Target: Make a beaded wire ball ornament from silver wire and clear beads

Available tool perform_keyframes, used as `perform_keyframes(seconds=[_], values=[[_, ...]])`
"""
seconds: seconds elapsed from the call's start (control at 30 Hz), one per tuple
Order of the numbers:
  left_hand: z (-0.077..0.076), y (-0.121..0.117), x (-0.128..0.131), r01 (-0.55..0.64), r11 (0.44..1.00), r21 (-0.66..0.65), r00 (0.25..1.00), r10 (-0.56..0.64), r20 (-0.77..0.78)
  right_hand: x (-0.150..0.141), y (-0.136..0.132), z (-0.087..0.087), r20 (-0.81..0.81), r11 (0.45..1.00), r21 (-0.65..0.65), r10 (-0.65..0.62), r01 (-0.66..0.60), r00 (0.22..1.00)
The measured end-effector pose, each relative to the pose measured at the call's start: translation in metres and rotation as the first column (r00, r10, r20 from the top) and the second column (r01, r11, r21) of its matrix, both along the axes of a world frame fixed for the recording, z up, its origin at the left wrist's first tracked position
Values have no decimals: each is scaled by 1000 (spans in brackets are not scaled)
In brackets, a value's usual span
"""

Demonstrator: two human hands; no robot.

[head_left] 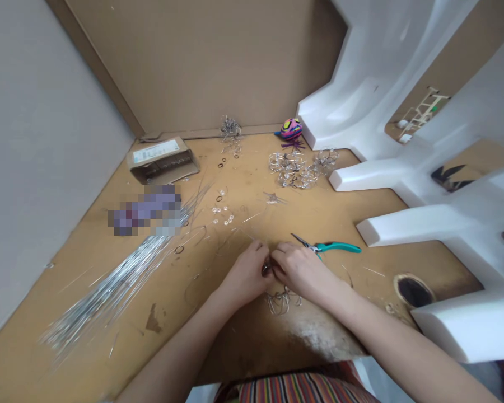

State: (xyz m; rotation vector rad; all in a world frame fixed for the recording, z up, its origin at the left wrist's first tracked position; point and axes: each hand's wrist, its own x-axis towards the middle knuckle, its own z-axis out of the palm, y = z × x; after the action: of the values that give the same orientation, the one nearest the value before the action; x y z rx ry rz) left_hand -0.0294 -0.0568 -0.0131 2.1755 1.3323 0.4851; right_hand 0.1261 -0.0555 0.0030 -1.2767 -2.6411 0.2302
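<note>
The left hand (247,275) and right hand (304,271) meet above the tan work surface (218,341), their fingers curled narrowly around a small dark object (267,268) pinched between them, its exact shape mostly hidden. A bent wire form (282,302) lies just below the hands, and needle-nose pliers (334,247) with teal handles lie just beside the right hand. A long bundle of silver wire (109,294) fans out well to the left, and looped wire shapes (294,170) sit farther ahead.
</note>
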Motion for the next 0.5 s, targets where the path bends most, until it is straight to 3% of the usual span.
perform_keyframes(seconds=[0.33, 0.5], values=[[2, -2, 5, -47, 998, 52, 999, 47, -4, 2, 6, -2, -107, 996, -32, -84, 81, 991], [8, -3, 4, -64, 998, -8, 998, 64, 6, 4, 8, 1, -143, 988, -74, -143, 133, 979]])
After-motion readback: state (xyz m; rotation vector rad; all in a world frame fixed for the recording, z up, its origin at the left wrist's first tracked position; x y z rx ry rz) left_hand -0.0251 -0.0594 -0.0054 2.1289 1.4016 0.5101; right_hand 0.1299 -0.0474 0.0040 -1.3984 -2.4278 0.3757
